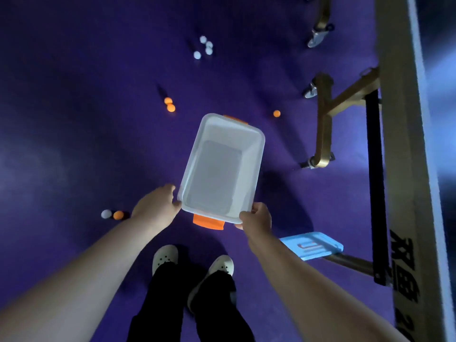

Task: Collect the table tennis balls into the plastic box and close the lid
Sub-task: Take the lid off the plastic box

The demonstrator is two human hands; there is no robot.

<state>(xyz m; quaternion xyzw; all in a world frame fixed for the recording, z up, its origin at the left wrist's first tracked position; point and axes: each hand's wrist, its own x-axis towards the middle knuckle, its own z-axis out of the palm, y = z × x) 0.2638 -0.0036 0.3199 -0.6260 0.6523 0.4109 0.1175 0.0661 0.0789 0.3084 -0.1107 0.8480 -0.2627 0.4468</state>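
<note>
Purple floor [74,119]; table tennis table [399,144] along right edge. Open-topped plastic box [222,169] held above floor, centre: left hand [155,206] grips its near-left corner, right hand [256,218] its near-right corner. Blue lid [313,245] near right. Four white balls [197,55] far; three orange balls [170,107] mid; white-orange pair [106,214] near left.

Scattered white balls [197,55] and orange balls [170,108] lie on the purple floor [74,107].

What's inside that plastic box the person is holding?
Nothing: the plastic box shows a bare pale bottom and walls, no balls. The table tennis balls lie on the purple floor. The floor patch directly beneath the box is hidden.
</note>
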